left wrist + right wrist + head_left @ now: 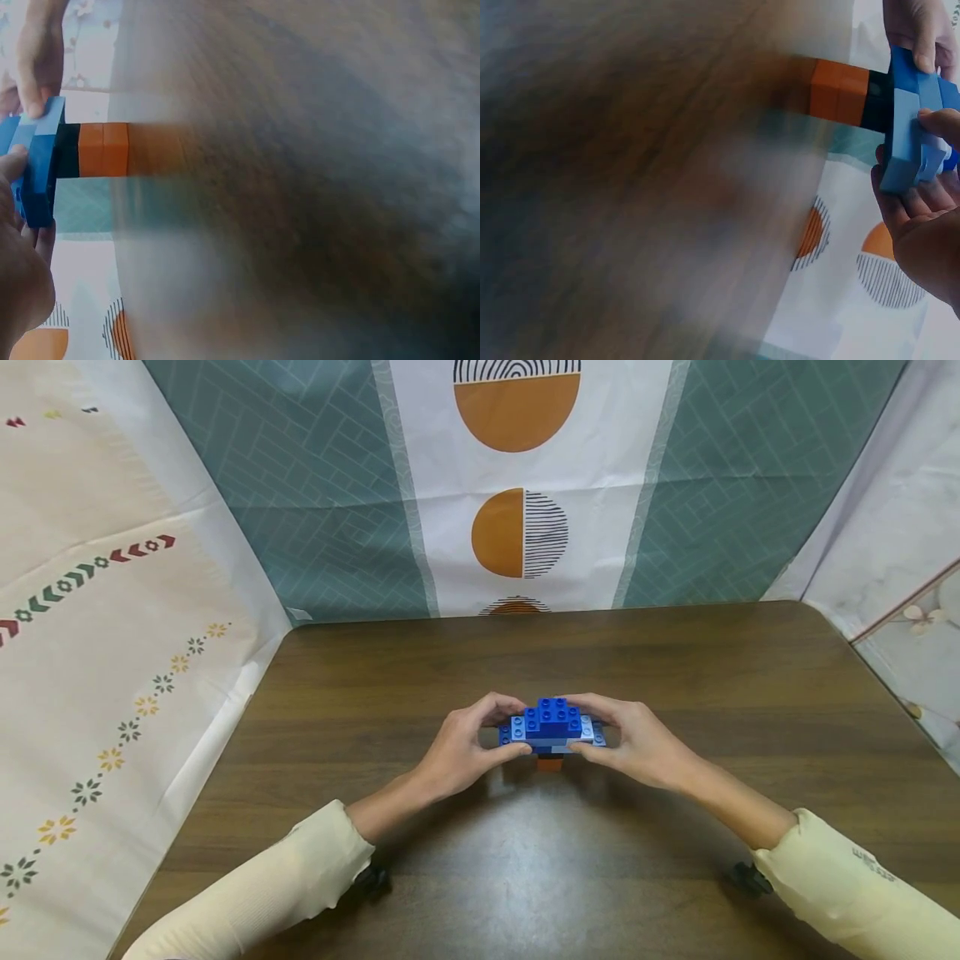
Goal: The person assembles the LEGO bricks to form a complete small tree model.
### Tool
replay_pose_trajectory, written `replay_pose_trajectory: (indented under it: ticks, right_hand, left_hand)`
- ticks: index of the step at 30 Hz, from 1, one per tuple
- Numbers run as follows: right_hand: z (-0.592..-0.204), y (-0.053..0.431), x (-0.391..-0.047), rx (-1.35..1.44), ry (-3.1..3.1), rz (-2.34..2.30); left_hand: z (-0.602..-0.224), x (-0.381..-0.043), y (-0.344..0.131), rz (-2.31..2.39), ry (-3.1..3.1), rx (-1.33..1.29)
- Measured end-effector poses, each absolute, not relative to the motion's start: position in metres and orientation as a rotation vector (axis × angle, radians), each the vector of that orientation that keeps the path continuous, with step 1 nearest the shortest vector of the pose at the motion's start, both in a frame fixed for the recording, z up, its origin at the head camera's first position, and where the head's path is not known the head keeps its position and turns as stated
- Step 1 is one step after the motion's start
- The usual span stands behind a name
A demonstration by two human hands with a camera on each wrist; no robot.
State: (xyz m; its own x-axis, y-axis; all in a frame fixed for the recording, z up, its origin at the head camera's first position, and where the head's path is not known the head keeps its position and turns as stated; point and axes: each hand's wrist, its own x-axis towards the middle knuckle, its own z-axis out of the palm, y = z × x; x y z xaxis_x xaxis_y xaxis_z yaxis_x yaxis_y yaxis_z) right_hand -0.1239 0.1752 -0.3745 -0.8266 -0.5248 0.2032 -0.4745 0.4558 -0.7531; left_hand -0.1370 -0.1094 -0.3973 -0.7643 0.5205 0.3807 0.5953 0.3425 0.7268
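Note:
A toy brick model (553, 723) stands at the middle of the table, wide and stepped at the top with dark and light blue bricks. Beneath the blue part, a narrow stem of one dark brick (67, 150) over orange bricks (104, 150) reaches down to the tabletop. My left hand (465, 747) grips the blue part's left end, thumb on the near side and fingers behind. The right hand (648, 747) holds its right end the same way; in the right wrist view, that thumb (939, 124) lies against a light blue brick (904, 139). The fingers behind the model are partly hidden.
The brown wooden table (360, 693) has its far edge against a green and white patterned cloth (322, 485). Pale printed cloths hang at the left (97, 693) and right (900, 510). Cream sleeves (277, 877) cover both forearms.

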Motion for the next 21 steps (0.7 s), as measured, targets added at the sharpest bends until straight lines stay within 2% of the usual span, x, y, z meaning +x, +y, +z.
replay_pose_trajectory:
  ticks: [21]
  right_hand:
    - [-0.389, 0.208, -0.113, -0.789, 2.708, -1.318]
  left_hand:
    - [-0.410, -0.133, -0.132, -1.391, -2.556, -0.983]
